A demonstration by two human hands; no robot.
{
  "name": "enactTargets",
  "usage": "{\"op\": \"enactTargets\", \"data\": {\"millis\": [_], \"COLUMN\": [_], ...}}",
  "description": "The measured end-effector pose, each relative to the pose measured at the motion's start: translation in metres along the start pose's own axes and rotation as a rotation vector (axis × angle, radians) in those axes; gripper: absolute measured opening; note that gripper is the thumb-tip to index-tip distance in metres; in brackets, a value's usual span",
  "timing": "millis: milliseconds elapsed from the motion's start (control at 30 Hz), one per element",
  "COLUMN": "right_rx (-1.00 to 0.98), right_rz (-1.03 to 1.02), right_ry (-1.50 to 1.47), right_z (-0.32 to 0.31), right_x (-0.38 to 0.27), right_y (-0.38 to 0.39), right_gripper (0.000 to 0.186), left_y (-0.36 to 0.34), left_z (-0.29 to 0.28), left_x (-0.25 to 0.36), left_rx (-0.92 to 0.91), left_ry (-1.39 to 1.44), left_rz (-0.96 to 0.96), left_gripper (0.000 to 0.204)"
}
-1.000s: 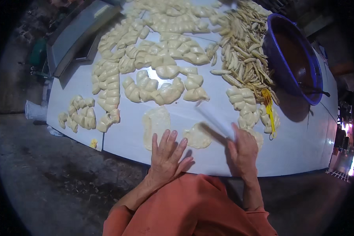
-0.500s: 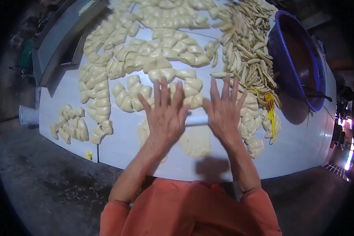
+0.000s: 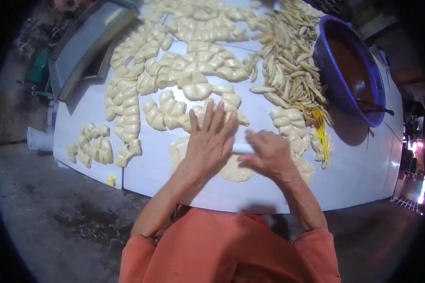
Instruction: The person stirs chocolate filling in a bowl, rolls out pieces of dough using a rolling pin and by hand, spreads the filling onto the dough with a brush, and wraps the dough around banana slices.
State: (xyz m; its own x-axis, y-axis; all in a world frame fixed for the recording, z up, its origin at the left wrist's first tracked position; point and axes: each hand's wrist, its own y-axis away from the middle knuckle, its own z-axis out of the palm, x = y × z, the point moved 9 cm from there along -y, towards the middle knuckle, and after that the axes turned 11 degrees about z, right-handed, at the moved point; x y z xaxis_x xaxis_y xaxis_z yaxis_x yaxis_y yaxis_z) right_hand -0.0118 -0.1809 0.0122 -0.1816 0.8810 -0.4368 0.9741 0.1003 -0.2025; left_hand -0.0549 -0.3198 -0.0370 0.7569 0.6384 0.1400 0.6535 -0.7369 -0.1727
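Note:
A white rolling pin [image 3: 243,148] lies across a flattened round of dough [image 3: 236,170] near the front of the table. My left hand [image 3: 207,147] rests flat over its left part, fingers stretched out and spread. At the right end my right hand [image 3: 271,153] has its fingers curled around the pin, slightly blurred. Another flat piece of dough [image 3: 176,150] lies partly under my left forearm and hand. Just beyond my hands sit shiny dough lumps [image 3: 167,113], and more dough lumps [image 3: 288,125] lie past my right hand.
Rows of dough pieces [image 3: 127,108] cover the white table's left and far parts. Peeled bananas [image 3: 293,61] are heaped at the far right, beside a purple basin [image 3: 380,92] of brownish contents. A yellow plastic tool [image 3: 321,137] lies nearer. A metal tray-like frame [image 3: 80,54] stands at the far left.
My right hand has gone from flat, spread fingers to curled ones at the pin's end. The left hand stays flat. The view has shifted slightly.

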Motion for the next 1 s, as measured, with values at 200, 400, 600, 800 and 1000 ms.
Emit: {"op": "enactTargets", "data": {"millis": [200,400,600,800,1000], "right_rx": [-0.127,-0.196,-0.152,-0.164,-0.064], "right_rz": [-0.127,-0.138,0.015,0.314,0.384], "right_ry": [0.048,0.048,0.244,0.321,0.418], "right_z": [0.025,-0.007,0.024,0.043,0.043], "right_x": [0.004,-0.017,0.0,0.021,0.034], "right_y": [0.021,0.038,0.068,0.05,0.0], "right_gripper": [0.04,0.046,0.057,0.059,0.058], "left_y": [0.009,0.028,0.071,0.053,0.013], "left_z": [-0.014,-0.045,-0.009,-0.003,-0.002], "left_x": [0.004,0.034,0.051,0.033,-0.003], "left_rx": [0.038,-0.004,-0.042,0.049,0.156], "left_ry": [0.139,0.202,0.203,0.139,0.076], "left_rz": [-0.079,0.009,-0.228,-0.285,-0.322], "left_gripper": [0.069,0.072,0.058,0.057,0.057]}}
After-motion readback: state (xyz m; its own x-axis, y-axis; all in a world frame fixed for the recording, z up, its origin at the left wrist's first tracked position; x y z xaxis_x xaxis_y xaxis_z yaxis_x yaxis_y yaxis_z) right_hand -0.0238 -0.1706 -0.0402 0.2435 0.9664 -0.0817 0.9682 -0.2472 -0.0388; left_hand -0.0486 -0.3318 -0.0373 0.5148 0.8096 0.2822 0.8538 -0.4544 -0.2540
